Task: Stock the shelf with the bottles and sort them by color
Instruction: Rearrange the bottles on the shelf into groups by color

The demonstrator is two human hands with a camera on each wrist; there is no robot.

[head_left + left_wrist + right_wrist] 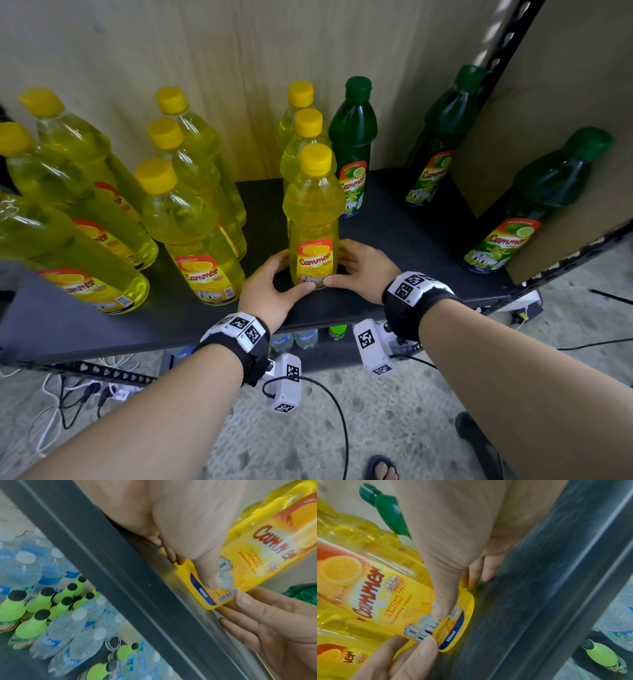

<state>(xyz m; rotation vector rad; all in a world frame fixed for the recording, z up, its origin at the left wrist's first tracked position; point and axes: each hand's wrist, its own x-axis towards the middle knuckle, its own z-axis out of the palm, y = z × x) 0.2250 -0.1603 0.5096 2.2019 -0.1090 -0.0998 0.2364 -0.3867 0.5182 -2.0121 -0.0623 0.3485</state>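
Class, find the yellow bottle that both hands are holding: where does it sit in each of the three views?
Head: yellow bottle centre, upright on the shelf.
Left wrist: upper right, under the left hand.
Right wrist: left of centre, under the right hand.
Shared landmark: its barcode.

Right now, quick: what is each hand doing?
Left hand: grips the base of the front yellow bottle, thumb on its label.
Right hand: grips the same bottle from the other side.
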